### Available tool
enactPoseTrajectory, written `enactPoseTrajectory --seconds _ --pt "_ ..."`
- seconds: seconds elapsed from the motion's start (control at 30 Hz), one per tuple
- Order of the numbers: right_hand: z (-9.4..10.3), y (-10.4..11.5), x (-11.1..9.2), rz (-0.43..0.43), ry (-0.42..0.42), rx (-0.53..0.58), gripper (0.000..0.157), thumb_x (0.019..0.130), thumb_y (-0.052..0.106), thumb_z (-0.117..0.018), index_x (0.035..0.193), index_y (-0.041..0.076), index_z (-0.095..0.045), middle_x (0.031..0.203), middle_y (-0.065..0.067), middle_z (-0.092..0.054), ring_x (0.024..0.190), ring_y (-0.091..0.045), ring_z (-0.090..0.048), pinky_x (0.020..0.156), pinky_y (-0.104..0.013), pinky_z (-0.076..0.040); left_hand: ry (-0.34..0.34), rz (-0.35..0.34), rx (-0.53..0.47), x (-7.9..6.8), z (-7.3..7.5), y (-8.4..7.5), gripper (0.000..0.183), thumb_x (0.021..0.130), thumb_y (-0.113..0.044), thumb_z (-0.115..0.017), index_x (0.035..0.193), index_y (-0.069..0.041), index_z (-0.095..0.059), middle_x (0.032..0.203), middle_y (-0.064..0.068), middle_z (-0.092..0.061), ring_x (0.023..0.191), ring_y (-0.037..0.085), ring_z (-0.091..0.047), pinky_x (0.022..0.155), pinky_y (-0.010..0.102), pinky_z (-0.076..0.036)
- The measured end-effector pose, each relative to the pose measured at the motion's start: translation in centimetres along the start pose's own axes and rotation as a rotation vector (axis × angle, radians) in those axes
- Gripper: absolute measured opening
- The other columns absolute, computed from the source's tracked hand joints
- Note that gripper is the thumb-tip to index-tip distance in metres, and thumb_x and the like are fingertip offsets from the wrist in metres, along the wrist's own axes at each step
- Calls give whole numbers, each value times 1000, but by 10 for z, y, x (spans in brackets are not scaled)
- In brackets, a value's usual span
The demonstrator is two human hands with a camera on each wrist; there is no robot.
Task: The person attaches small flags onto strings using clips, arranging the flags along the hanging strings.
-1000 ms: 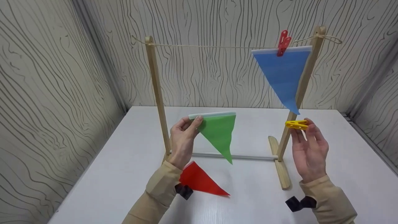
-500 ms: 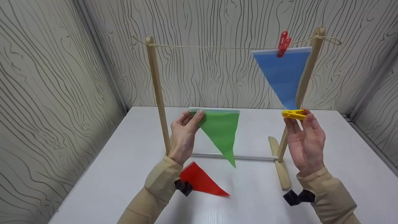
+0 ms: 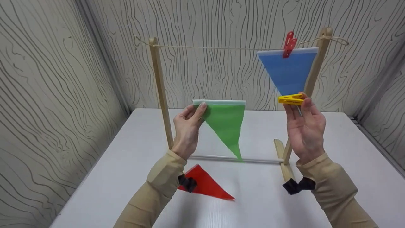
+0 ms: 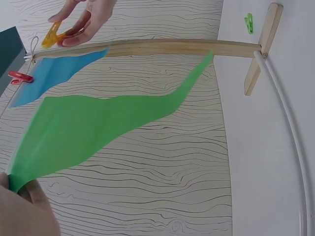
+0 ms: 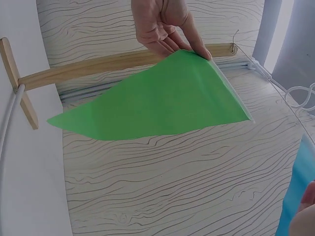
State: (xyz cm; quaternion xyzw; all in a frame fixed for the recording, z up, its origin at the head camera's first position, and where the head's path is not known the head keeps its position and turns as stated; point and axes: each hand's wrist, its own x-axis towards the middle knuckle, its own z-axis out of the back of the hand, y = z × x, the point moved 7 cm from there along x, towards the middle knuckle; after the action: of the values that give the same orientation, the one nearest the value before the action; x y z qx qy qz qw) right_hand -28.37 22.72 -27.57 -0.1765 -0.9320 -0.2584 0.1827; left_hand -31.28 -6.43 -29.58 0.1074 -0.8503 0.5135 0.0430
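My left hand pinches a green pennant by the left end of its white top strip, and the pennant hangs point down below the string. On the right, my right hand holds a yellow clothespin at its handle end, with the clothespin lying sideways across the lower part of a blue pennant in the head view. That blue pennant hangs from the string under a red clothespin. In the right wrist view the green pennant spreads wide from the left fingers.
The string runs between two wooden posts joined low down by a white rod. A red pennant lies on the white table, partly behind the left wrist. The left wrist view shows a green clothespin near the right post's foot.
Both hands have risen, the left lifting the green pennant and the right bringing the yellow clothespin up and a little left. The green pennant has swung flatter towards the camera.
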Motion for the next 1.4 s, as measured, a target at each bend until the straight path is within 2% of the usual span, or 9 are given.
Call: enactPoseTrajectory --seconds 0.17,0.33,0.7,0.93,1.2,1.4 --pt "-12 -2 11 16 41 -34 26 99 5 -59 121 -7 -58 123 -16 -53 113 -27 -65 102 -31 -54 5 -5 15 2 -4 -7 29 96 -8 -67 121 7 -63 109 11 -73 99 15 -72 102 36 -55" --pt "-22 -5 22 33 113 -113 27 98 8 -59 122 -5 -56 120 -16 -55 113 -27 -67 101 -30 -54 8 -14 2 5 -8 -11 27 97 -7 -65 120 8 -64 103 7 -72 97 15 -71 101 35 -56" --pt "-43 -9 45 52 140 -236 33 97 9 -61 125 -6 -53 117 -15 -55 111 -27 -67 100 -30 -54 5 -29 -33 19 -26 -25 27 97 -7 -64 120 8 -63 101 6 -70 96 14 -70 101 34 -56" --pt "-67 -9 56 48 246 -291 29 97 7 -61 123 -5 -53 116 -16 -60 108 -25 -68 99 -31 -56 8 -50 -48 26 -34 -36 26 98 -7 -64 120 7 -64 99 4 -69 94 13 -69 100 34 -56" --pt "-92 -8 69 141 325 -443 20 96 2 -62 115 -4 -59 114 -18 -71 104 -26 -71 90 -30 -60 5 -61 -62 35 -42 -46 28 98 -8 -64 121 7 -63 100 4 -68 95 14 -67 98 32 -57" --pt "-104 -7 74 222 347 -559 23 92 10 -69 111 -2 -62 111 -20 -74 101 -27 -73 78 -30 -62 7 -71 -55 39 -47 -50 27 98 -9 -64 121 6 -63 99 3 -66 95 13 -67 97 32 -58"
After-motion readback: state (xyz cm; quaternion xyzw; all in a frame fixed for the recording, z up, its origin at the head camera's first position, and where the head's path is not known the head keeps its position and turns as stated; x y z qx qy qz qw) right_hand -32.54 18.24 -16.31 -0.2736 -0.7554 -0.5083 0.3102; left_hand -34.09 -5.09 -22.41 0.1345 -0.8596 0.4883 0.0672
